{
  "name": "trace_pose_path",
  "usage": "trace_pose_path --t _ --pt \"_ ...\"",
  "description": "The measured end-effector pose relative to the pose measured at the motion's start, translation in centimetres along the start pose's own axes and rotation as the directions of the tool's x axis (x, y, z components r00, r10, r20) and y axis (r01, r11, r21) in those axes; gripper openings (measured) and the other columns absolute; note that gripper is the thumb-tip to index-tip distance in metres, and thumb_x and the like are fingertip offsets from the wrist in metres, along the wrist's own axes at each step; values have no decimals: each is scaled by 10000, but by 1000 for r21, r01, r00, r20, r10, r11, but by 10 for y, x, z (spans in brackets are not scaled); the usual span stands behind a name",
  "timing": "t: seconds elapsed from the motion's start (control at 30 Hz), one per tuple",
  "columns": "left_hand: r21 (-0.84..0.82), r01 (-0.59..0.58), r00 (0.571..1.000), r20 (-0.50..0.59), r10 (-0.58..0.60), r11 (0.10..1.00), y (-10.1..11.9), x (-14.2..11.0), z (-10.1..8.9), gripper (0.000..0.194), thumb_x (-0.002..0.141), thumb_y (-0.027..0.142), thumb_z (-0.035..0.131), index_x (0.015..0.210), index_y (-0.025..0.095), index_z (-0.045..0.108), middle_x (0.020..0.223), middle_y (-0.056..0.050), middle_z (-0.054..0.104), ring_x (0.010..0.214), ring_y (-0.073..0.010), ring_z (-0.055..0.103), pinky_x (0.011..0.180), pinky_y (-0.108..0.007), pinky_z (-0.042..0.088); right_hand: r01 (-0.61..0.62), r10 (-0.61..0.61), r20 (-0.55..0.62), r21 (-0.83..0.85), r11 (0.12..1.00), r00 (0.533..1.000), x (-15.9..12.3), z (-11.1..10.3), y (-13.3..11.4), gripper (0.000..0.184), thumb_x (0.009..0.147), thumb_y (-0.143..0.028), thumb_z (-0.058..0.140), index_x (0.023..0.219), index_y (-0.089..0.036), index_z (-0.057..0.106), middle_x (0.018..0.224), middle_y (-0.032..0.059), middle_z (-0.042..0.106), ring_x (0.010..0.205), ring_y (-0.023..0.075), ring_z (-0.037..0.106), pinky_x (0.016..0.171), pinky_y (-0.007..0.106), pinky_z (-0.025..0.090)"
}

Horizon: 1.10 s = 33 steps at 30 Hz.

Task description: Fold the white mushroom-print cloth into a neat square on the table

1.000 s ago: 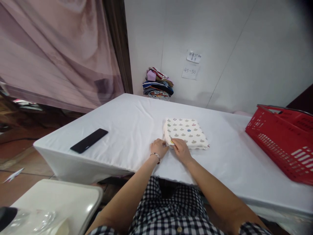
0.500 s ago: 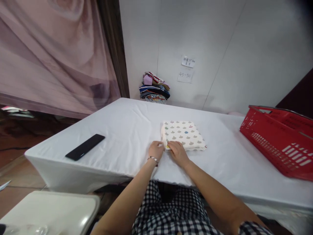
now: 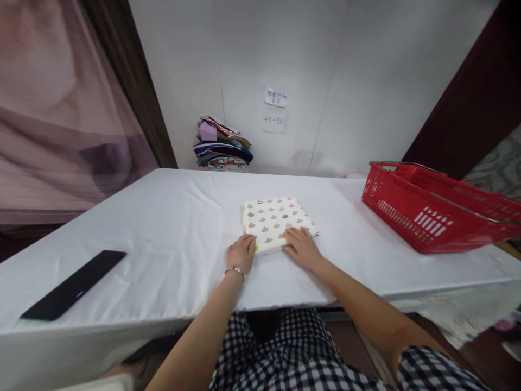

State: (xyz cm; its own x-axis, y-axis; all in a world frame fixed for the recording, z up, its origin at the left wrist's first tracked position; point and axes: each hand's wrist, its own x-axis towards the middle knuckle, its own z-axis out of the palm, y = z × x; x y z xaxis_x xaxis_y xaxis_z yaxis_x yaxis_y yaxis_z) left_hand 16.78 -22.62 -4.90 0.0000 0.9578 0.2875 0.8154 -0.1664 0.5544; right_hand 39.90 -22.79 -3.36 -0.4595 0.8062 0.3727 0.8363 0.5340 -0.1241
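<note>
A folded cream cloth (image 3: 273, 220) with small printed shapes lies on the white table (image 3: 171, 217) in front of me. My left hand (image 3: 241, 253) rests at the cloth's near left corner, fingers curled against its edge. My right hand (image 3: 301, 247) lies on the near right edge of the cloth, fingers spread flat and touching it. A bracelet sits on my left wrist.
A red plastic basket (image 3: 431, 209) stands at the table's right end. A black flat slab like a phone (image 3: 73, 283) lies at the near left. A stack of folded clothes (image 3: 222, 144) sits against the wall, under two paper notes (image 3: 275, 108). A pink curtain hangs at the left.
The view has swung to the right. My two hands, close together at the cloth's near left corner before, have parted; the right one now lies flat on the near right edge.
</note>
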Motion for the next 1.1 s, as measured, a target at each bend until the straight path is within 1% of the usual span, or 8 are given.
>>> trace_pose_path --t 0.1,0.2,0.27,0.37,0.5,0.67,0.87,1.1 --pt "-20 -2 1000 -6 2 1000 1 1 1 292 865 305 394 1014 284 644 1153 28 597 996 -169 571 911 -320 409 -128 128 -19 -40 991 992 -24 -16 43 386 867 -316 404 1224 -195 490 1294 86 492 1224 238 379 1005 425 251" --pt "-42 -9 1000 -12 8 999 0 2 2 287 855 292 403 1005 274 646 1148 23 597 994 -171 572 915 -319 414 -262 264 -39 34 964 964 -44 -21 71 385 879 -335 367 1211 -199 504 1228 80 547 1138 222 475 939 366 359" --pt "-59 -13 1000 -20 11 998 -1 2 3 285 852 290 403 998 271 647 1144 21 598 991 -171 573 917 -319 417 -367 374 -53 105 924 926 -50 -17 77 397 870 -367 377 1210 -208 506 1197 74 569 1097 221 508 917 358 388" --pt "-86 -29 999 -32 26 996 -1 1 3 289 858 331 399 992 267 647 1137 15 600 984 -168 575 907 -314 427 -470 491 -48 219 855 870 -47 -9 70 462 828 -401 437 1254 -222 460 1186 66 573 1047 226 538 880 365 416" --pt "-31 -42 999 -23 41 999 2 -2 2 351 814 461 472 1049 246 619 1176 -9 577 1024 -200 553 919 -352 416 -444 496 -68 357 822 866 -31 -3 60 458 780 -313 467 1236 -272 458 1098 15 609 940 194 565 801 322 442" --pt "45 -26 1000 4 26 999 5 -5 1 391 793 479 502 1098 246 581 1217 -20 550 1054 -220 533 914 -386 400 -510 567 -68 358 782 821 -20 1 63 435 750 -260 431 1179 -257 503 966 7 633 793 180 569 703 298 447" --pt "46 -14 1000 3 14 999 4 -6 3 380 797 487 495 1088 256 575 1212 -18 549 1050 -214 532 910 -376 391 -456 486 -106 223 862 867 -24 0 72 467 765 -242 415 1227 -258 478 1084 34 608 891 202 567 767 320 435" --pt "51 -16 1000 5 16 999 5 -7 2 375 791 492 503 1076 261 579 1202 -23 552 1037 -213 531 898 -371 386 -435 440 -5 141 889 898 -29 2 84 487 799 -242 399 1285 -226 429 1146 59 587 978 217 557 814 351 439"
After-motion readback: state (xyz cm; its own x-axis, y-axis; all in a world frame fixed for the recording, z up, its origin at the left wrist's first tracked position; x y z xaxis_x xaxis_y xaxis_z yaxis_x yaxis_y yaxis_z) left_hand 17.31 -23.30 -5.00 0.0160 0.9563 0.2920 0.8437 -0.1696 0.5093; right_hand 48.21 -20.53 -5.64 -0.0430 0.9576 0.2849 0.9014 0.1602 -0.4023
